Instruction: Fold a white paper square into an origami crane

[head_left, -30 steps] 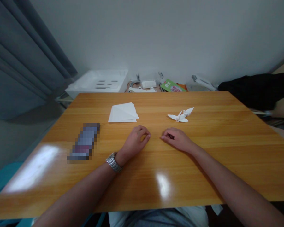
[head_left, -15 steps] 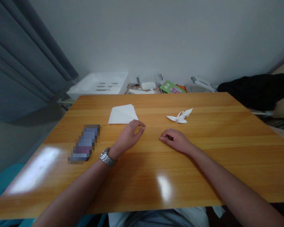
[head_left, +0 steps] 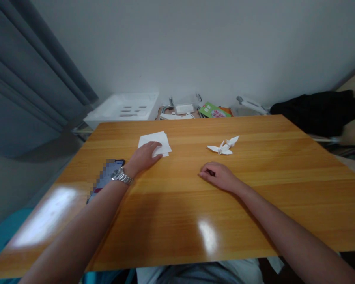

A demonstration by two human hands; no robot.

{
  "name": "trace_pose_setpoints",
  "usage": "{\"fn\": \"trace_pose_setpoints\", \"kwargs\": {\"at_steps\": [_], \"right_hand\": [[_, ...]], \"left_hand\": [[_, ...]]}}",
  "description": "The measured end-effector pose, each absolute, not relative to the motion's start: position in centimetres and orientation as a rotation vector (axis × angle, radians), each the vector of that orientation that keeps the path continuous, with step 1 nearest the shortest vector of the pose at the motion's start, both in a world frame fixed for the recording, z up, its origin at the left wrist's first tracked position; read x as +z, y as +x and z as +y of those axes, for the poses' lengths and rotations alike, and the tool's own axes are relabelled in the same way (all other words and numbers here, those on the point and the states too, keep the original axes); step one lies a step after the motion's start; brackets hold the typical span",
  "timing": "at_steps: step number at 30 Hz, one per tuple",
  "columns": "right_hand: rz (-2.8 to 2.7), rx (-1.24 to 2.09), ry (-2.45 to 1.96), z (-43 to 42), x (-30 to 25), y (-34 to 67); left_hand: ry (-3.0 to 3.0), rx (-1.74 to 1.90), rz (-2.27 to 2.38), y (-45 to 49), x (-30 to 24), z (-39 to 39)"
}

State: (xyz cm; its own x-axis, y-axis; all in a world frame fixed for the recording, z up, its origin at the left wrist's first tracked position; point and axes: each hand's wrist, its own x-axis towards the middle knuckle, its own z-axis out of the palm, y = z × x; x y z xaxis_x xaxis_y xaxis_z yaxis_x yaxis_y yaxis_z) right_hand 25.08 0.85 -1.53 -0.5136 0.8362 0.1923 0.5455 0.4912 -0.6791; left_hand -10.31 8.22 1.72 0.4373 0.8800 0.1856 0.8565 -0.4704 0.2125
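My left hand (head_left: pixel 144 157), with a metal watch (head_left: pixel 122 175) on its wrist, lies over the near left part of a small stack of white paper sheets (head_left: pixel 158 137). Its thumb and fingers are apart, and paper shows between them. The sheets' edges are uneven at the near right corner; my hand hides the near left one. My right hand (head_left: pixel 217 175) rests on the table with its fingers curled in and nothing seen in them. Beyond it lie folded white paper cranes (head_left: pixel 224 148), wings spread and touching each other.
A phone (head_left: pixel 108 173), partly blurred out, lies under my left forearm's line of sight on the wooden table (head_left: pixel 177 221). Behind the far edge are a white plastic tray (head_left: pixel 124 104), a green booklet (head_left: pixel 214 110) and a dark cloth (head_left: pixel 313 112).
My left hand has moved left and away from me onto the paper stack, whose sheets now lie less evenly. My right hand and the cranes have stayed put.
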Motion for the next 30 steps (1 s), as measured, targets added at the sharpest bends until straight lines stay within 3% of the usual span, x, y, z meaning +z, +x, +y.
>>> {"fn": "trace_pose_setpoints", "kwargs": {"at_steps": [30], "right_hand": [[-2.22, 0.782, -1.126, 0.8, -1.2, 25.0]], "left_hand": [[2.639, 0.083, 1.787, -9.8, 3.2, 7.7]]}}
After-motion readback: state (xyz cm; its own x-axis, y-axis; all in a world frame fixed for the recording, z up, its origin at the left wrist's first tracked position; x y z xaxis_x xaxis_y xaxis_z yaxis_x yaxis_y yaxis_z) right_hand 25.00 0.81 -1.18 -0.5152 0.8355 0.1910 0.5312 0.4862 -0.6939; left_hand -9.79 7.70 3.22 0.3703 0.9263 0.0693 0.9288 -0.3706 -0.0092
